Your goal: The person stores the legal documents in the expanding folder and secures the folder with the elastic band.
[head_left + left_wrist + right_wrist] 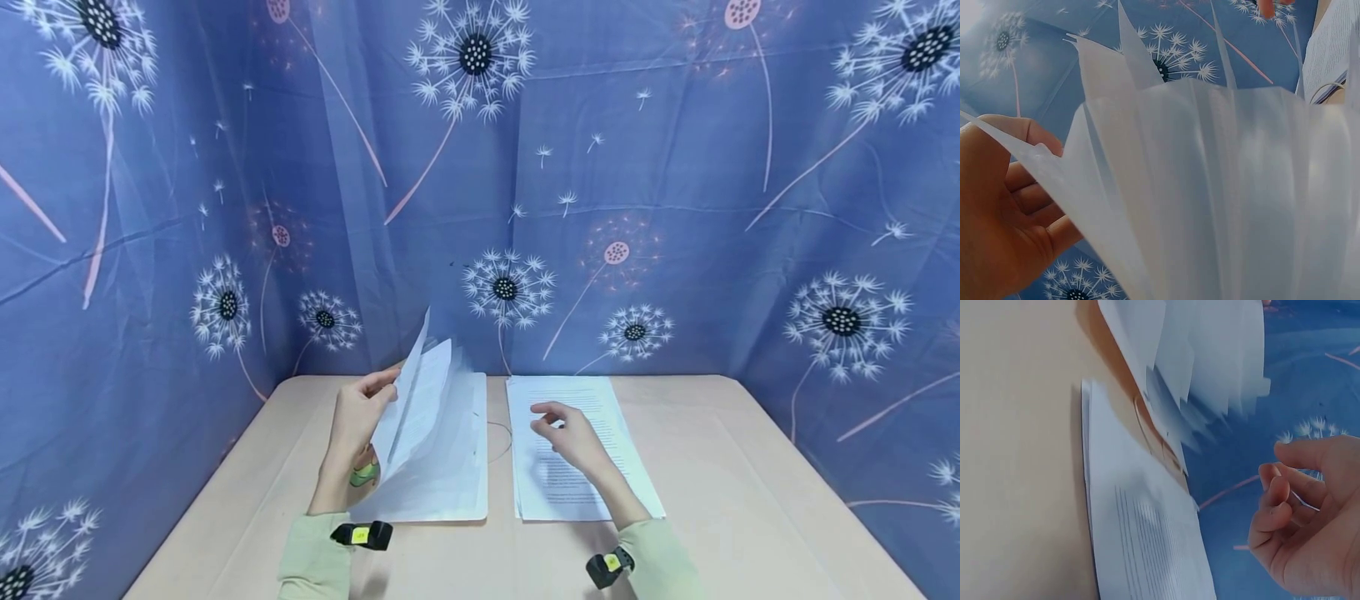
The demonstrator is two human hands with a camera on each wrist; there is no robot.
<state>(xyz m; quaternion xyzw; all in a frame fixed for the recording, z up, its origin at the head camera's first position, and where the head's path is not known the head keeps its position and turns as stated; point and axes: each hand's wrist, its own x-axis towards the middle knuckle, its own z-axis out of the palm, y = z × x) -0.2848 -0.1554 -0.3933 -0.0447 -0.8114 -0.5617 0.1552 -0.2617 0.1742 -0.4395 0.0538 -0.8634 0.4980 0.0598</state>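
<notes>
In the head view the left hand [358,417] pinches the raised leaves of the folder [461,475] on the table [720,483], while the right hand [576,442], loosely bent and holding nothing, hovers over the paper stack [558,479] beside it; a light, steady pinch at the edge should part the leaves without creasing them. The left wrist view shows translucent sleeves [1260,169] fanned upright, their contents hard to tell. In the right wrist view a thin cord [1139,422] lies between folder and stack.

On the table [750,483], the folder [450,475] lies left of the paper stack [551,487], curtain [450,183] behind
</notes>
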